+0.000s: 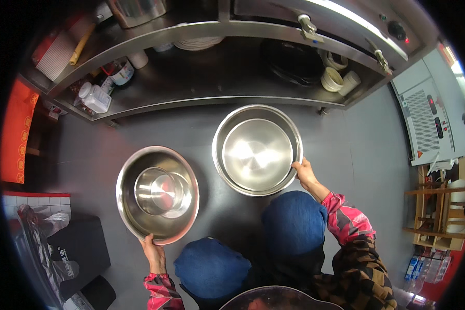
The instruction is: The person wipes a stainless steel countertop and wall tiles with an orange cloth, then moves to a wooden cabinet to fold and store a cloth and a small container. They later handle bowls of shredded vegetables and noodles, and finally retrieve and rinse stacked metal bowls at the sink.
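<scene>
My left hand (154, 254) grips the lower rim of a stainless steel bowl (157, 155), which tilts a little; a smaller clear or metal container (155, 192) sits inside it. With thumb over the rim, my right hand (305, 173) holds a wide, round stainless steel basin (252, 151) at its lower right edge. Nothing but reflected light shows on the basin's flat bottom. The two vessels are apart, side by side in front of my knees. At the bottom edge, between my legs, part of a dark-looking round vessel (279, 296) shows; its contents are unclear.
A steel counter with a lower shelf (217, 81) stands ahead, bearing a white plastic jar (95, 97), dark pans (292, 62) and pale bowls (332, 79). A white appliance (430, 112) and wooden rack (434, 213) are at right. Plastic bags (42, 236) lie at left.
</scene>
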`<state>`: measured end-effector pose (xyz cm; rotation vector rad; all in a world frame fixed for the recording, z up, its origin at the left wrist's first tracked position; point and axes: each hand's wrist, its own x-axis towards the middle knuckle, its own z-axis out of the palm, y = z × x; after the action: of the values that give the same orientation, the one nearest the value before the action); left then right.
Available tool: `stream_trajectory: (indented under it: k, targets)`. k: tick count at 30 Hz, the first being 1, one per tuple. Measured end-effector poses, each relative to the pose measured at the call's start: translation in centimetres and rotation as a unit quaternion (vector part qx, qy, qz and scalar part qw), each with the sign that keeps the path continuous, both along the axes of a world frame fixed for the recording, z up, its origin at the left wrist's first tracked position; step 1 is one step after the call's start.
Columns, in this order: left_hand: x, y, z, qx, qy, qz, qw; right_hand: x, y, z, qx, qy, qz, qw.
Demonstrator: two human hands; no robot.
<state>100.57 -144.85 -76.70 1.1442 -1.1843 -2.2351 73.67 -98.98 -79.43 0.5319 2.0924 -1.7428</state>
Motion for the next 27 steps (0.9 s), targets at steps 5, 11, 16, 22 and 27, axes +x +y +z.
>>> stream_trajectory:
  k: [5,11,16,22,27]
  targets:
    - [-0.3,0.6,0.9,-0.003,0.005,0.008,1.000,0.5,3.3,-5.4,0.008,-0.050,0.006,0.999]
    - [-1.0,1.5,1.7,-0.003,0.022,0.017,1.000,0.5,4.2,-8.1,0.004,-0.061,0.017,0.998]
    - [-1.1,1.7,1.9,-0.005,0.013,0.013,1.000,-0.2,3.1,-5.6,0.289,0.032,0.099,0.952]
    - [-1.2,1.4,1.9,0.002,-0.005,-0.010,1.000,-4.4,-0.5,-3.8,0.481,0.348,0.246,0.766]
    - [-1.0,1.6,2.0,-0.012,0.023,-0.013,1.000,-8.1,-3.4,-6.4,0.641,0.208,0.336,0.658]
